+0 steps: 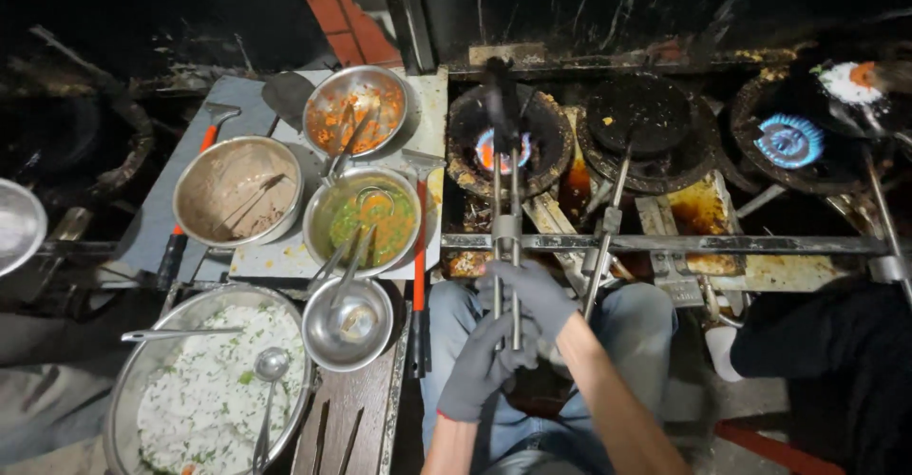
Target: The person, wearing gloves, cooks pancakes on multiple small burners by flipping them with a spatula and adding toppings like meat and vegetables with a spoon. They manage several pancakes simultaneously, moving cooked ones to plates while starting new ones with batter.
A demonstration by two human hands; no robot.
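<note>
Tongs over the lit burner

I see both gloved hands, left hand (483, 370) and right hand (534, 296), clenched on the tongs (504, 190); their tip sits over the flame (502, 148), nothing plated.

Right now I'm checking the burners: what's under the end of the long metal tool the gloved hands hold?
Under the tool's dark end a blue-orange flame burns in the sooty burner ring. The tool end covers part of the flame and burner centre.

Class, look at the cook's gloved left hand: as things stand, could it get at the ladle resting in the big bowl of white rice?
Probably not at once. The left hand is wrapped, with the right hand, around the long metal rods held over the lit burner. Freed, the path to the ladle looks open.
</note>
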